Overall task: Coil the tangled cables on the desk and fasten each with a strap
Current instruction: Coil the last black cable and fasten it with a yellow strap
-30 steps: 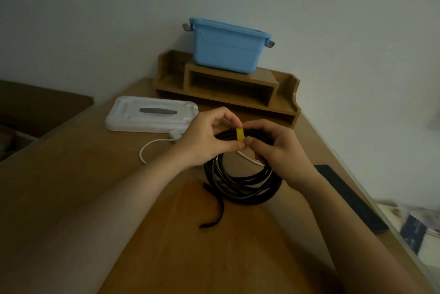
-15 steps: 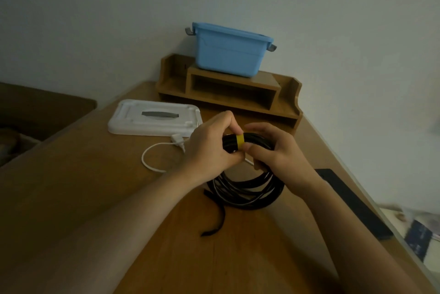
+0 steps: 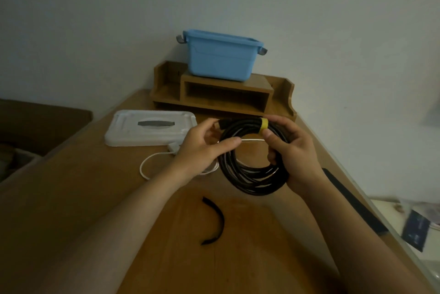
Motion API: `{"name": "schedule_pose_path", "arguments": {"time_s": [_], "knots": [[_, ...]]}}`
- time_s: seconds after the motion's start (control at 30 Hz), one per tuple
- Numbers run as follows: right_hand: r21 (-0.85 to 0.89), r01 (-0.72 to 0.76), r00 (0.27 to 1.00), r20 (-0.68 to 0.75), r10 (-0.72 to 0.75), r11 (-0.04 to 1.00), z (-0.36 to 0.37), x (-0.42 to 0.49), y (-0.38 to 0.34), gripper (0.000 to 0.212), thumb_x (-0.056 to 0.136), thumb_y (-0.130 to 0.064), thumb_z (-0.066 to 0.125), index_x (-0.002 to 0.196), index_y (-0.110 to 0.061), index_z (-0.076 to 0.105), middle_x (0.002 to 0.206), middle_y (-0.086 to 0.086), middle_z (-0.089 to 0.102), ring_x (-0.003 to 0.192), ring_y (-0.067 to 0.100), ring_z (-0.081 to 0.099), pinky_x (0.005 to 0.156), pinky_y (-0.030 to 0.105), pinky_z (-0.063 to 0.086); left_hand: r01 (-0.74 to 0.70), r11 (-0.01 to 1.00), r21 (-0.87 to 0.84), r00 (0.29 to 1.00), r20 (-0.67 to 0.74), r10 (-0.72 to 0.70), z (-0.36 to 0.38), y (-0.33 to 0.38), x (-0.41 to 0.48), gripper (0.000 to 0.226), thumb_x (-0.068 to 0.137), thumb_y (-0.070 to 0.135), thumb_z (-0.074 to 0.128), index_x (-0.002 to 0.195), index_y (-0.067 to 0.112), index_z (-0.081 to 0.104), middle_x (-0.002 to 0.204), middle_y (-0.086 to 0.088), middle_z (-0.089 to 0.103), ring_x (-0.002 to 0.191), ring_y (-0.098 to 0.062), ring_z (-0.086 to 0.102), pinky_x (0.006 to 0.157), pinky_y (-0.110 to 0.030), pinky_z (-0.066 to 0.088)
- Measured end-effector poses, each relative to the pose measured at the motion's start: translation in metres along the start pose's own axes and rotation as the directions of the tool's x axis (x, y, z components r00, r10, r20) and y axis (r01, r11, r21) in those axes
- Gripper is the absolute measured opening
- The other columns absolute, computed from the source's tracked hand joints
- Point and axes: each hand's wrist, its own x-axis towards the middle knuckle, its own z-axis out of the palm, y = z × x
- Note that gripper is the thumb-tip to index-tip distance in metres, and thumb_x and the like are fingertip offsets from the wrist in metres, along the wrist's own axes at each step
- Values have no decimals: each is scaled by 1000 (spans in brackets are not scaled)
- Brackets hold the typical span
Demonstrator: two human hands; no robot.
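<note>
Holding the black cable coil (image 3: pixel 252 174) up over the middle of the desk (image 3: pixel 107 198), turned toward the camera as 1 round bundle of several loops; cannot tell whether its lower edge is touching the wood. Gripping the coil's right side with the right hand (image 3: pixel 295 158), thumb pressing on the front of the strands just below the yellow strap (image 3: pixel 263 125), fingers (image 3: pixel 283 124) curling round behind. Seeing that strap wrapped tightly round the top of the coil, binding the loops together. Closing the left hand (image 3: pixel 202 150) loosely on the coil's upper left side, thumb lying across the front of the strands, the other fingers curving behind near a cable end.

Seeing 1 black strap (image 3: pixel 217 222) lying loose and curved on the desk nearer the person, apart from the coil. Also seeing a white cable (image 3: pixel 147 165) looping over the desk beside the left wrist, its plug just beside a white lid (image 3: pixel 152 130), 1 stretch showing through the coil's opening. Noticing, at the far end against the wall, a wooden organiser (image 3: pixel 281 93) carrying a blue bin (image 3: pixel 221 57), and a dark flat object (image 3: pixel 352 200) along the desk's right edge.
</note>
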Motion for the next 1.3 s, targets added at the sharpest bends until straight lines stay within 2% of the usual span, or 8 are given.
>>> {"name": "schedule_pose_path", "arguments": {"time_s": [0.07,0.3,0.53,0.67,0.83,1.0,1.13,1.3], "knots": [[79,-39,994,-96,47,996,-4,4,0,26,96,-17,67,120,-24,71,77,1,62,59,19,52,54,29,47,55,996,-75,998,20,-53,-1,5,4,31,92,29,73,122,23,67,108,8,75,102,-7,70,80,-22,57],[361,-100,914,-336,229,927,-21,14,5,24,99,-14,64,122,-15,70,86,1,67,57,13,52,53,27,47,125,991,-56,955,-263,-135,-12,4,7,15,100,11,60,109,16,72,90,1,76,78,-12,72,67,-25,58],[337,-170,862,-404,305,926,-19,27,13,23,97,-18,68,120,-15,68,100,10,69,52,13,53,55,28,50,100,987,123,962,-265,-65,-43,30,58,15,100,11,59,106,17,71,89,-1,72,70,-3,67,63,-18,55],[219,-240,899,-318,302,946,-13,53,1,27,92,-14,74,117,-21,68,98,9,67,53,14,55,56,27,52,34,947,320,979,-202,34,-62,53,114,16,97,17,64,110,25,70,101,4,70,85,-9,69,70,-25,57],[-89,-143,978,-164,127,986,-8,106,-46,32,89,-12,78,118,-22,71,97,3,72,55,6,60,57,19,54,-98,797,596,975,-102,196,-82,71,176,24,90,17,71,114,24,69,112,8,65,92,-14,65,86,-34,56],[-175,22,996,-80,-36,984,0,155,-92,31,90,-11,76,121,-15,70,96,3,71,55,7,60,59,21,52,-164,556,815,956,-7,292,-97,77,214,50,90,20,70,138,19,55,141,-7,47,129,-25,45,102,-34,42],[-181,99,987,-110,-120,978,12,201,-123,32,91,-14,75,123,-16,68,99,3,72,62,9,63,63,21,57,-95,390,916,986,32,165,-111,77,242,81,93,33,68,160,22,23,165,-6,22,149,-29,21,119,-47,23],[-167,145,976,-138,-169,975,24,251,-145,33,91,-15,75,123,-13,68,98,5,72,59,10,62,60,20,54,-25,283,959,1000,28,-7,-118,55,256,88,93,41,62,162,22,10,162,-7,28,148,-28,22,115,-46,23]]}}
